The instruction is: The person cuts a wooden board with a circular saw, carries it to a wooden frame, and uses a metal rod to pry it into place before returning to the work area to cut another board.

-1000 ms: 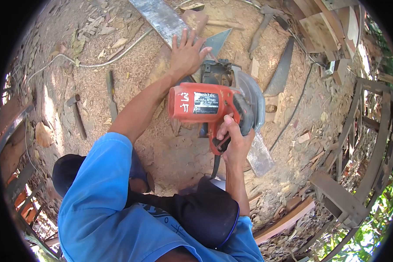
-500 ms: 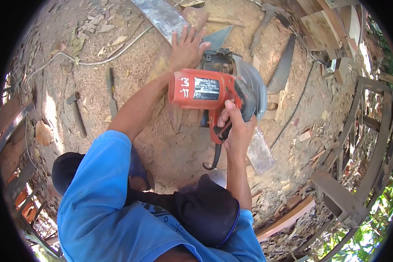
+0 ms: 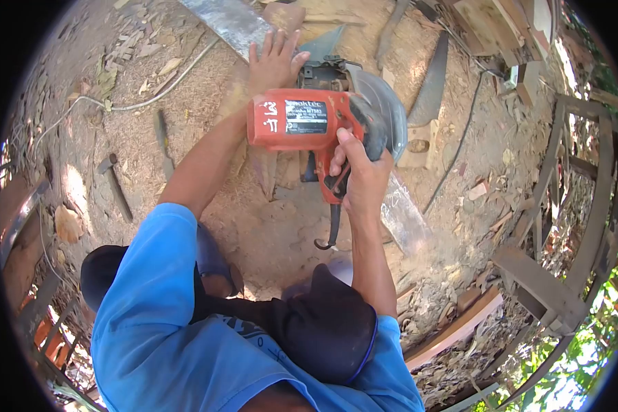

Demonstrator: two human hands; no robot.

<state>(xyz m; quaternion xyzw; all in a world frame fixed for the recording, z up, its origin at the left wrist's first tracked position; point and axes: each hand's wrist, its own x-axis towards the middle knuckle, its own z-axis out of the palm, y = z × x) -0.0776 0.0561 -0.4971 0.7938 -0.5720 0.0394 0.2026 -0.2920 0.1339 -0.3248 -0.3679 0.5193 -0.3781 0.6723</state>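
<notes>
My right hand (image 3: pixel 365 175) is wrapped round the rear handle of a red circular saw (image 3: pixel 292 120), its thumb on top. The saw's rounded blade guard (image 3: pixel 384 103) faces right, and its blade is hidden from this angle. Beneath the saw runs a long greyish plank (image 3: pixel 230 26), whose other end shows below right of it. My left hand (image 3: pixel 275 65) lies flat with fingers spread at the plank's upper part, just beyond the motor housing. A blue-grey triangular piece (image 3: pixel 323 42) sits right beside those fingers.
On the dusty ground to the left lie a hammer (image 3: pixel 117 187), a chisel-like tool (image 3: pixel 163 144) and a pale cable (image 3: pixel 144 104). A handsaw blade (image 3: pixel 430 86) and a dark cord (image 3: pixel 453 158) are on the right. A wooden frame (image 3: pixel 539 285) stands farther right.
The view has shifted, so saw, hands and ground tools appear displaced. Both hands keep the same hold, and the saw stays at about the same place over the plank.
</notes>
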